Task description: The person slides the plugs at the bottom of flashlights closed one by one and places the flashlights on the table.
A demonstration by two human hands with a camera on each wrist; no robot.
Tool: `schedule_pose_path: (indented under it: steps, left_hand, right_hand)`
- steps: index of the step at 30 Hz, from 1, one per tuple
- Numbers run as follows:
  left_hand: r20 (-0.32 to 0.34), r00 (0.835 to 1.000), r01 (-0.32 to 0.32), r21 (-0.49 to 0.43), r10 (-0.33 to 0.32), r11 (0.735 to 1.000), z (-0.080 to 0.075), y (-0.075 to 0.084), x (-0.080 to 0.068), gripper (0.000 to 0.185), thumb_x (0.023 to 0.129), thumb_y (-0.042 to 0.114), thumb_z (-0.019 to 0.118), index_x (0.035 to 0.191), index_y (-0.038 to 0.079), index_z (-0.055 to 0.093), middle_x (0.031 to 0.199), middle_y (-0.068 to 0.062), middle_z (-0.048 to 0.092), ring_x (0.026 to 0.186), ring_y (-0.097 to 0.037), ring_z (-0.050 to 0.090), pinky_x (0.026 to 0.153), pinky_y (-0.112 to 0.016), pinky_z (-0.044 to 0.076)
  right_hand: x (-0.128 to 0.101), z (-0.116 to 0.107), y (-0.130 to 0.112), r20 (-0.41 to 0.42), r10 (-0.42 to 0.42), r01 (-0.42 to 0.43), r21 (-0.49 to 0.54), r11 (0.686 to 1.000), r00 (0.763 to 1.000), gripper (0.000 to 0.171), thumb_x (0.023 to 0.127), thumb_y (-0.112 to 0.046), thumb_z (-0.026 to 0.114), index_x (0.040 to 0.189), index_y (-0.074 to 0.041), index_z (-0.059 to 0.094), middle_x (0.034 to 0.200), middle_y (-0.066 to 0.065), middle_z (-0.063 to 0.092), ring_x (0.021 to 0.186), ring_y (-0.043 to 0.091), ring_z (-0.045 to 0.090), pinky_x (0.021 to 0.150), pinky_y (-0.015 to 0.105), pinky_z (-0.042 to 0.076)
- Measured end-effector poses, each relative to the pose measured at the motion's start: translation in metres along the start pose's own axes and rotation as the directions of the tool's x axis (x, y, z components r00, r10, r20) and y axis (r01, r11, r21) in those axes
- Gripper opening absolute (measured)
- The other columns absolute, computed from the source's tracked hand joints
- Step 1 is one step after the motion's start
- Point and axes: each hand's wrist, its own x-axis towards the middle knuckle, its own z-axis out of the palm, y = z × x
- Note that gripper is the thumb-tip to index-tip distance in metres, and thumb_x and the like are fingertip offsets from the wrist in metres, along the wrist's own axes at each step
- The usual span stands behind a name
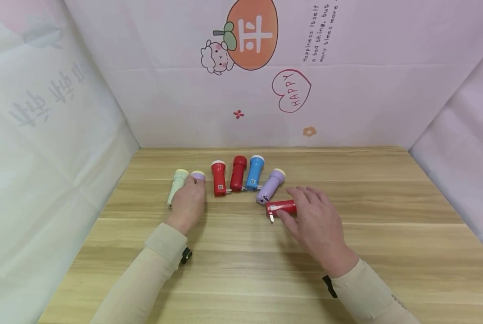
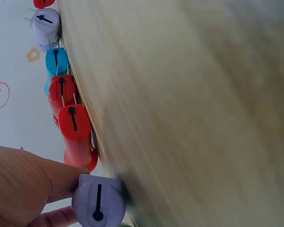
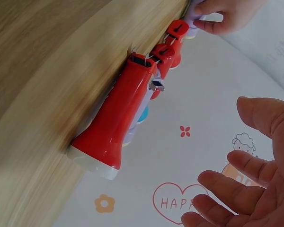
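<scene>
Nearest: two beige sleeves reaching in over wooden counter [image 1: 241, 279]. Right hand [image 1: 316, 225] palm down, fingers [image 3: 227, 187] spread and relaxed, grasping nothing; hovering just over lying red flashlight [image 1: 281, 208], fingertips at or near its body in head view, clear of it in right wrist view. Red flashlight on its side on counter, plug prongs pointing left, just in front of lilac flashlight [image 1: 270, 185]. Left hand [image 1: 187, 202] further left, fingers curled round a pale purple flashlight [image 1: 198, 175], grasping it; butt end with black switch mark visible beside thumb in left wrist view [image 2: 98, 202]. Mint flashlight [image 1: 177, 184] touching left hand's outer side. Behind, row lying on counter between hands: red flashlight with label [image 1: 218, 178], darker red flashlight [image 1: 238, 173], blue flashlight [image 1: 255, 173], then lilac one, tilted. Far back: pink backdrop [image 1: 346, 103] with "HAPPY" heart [image 1: 291, 90], orange fruit print and sheep.
</scene>
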Motion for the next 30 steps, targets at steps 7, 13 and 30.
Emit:
schedule_pose_path:
  steps: [7, 13, 30]
  left_hand:
    - [0.005, 1.000, 0.002, 0.050, -0.003, 0.999, -0.003, -0.003, -0.003, 0.016, 0.099, 0.002, 0.059, 0.110, -0.005, 0.069, 0.103, -0.024, 0.068, 0.076, -0.040, 0.066, 0.063, -0.050, 0.057]
    - [0.012, 1.000, -0.004, 0.069, 0.003, 0.998, -0.006, -0.005, -0.007, 0.019, 0.096, 0.005, 0.062, 0.110, -0.006, 0.070, 0.103, -0.023, 0.070, 0.083, -0.041, 0.063, 0.073, -0.050, 0.054]
    - [0.040, 0.993, -0.119, 0.129, 0.115, 0.984, -0.008, -0.012, -0.015, 0.022, 0.096, -0.001, 0.064, 0.117, -0.005, 0.069, 0.127, -0.027, 0.068, 0.103, -0.041, 0.067, 0.083, -0.049, 0.055]
  right_hand:
    - [0.000, 0.001, 0.000, 0.001, -0.003, 0.003, 0.003, 1.000, 1.000, 0.065, 0.082, -0.038, 0.089, 0.132, -0.003, 0.065, 0.127, 0.023, 0.071, 0.118, 0.043, 0.067, 0.108, 0.056, 0.050]
    - [0.000, 0.002, -0.001, -0.003, -0.006, 0.006, 0.013, 1.000, 1.000, 0.065, 0.082, -0.037, 0.090, 0.132, -0.003, 0.065, 0.126, 0.023, 0.071, 0.118, 0.043, 0.067, 0.108, 0.056, 0.049]
    - [0.000, 0.002, -0.001, -0.021, -0.024, 0.024, 0.005, 1.000, 0.999, 0.064, 0.082, -0.037, 0.090, 0.131, -0.003, 0.065, 0.125, 0.024, 0.072, 0.115, 0.044, 0.068, 0.107, 0.056, 0.051]
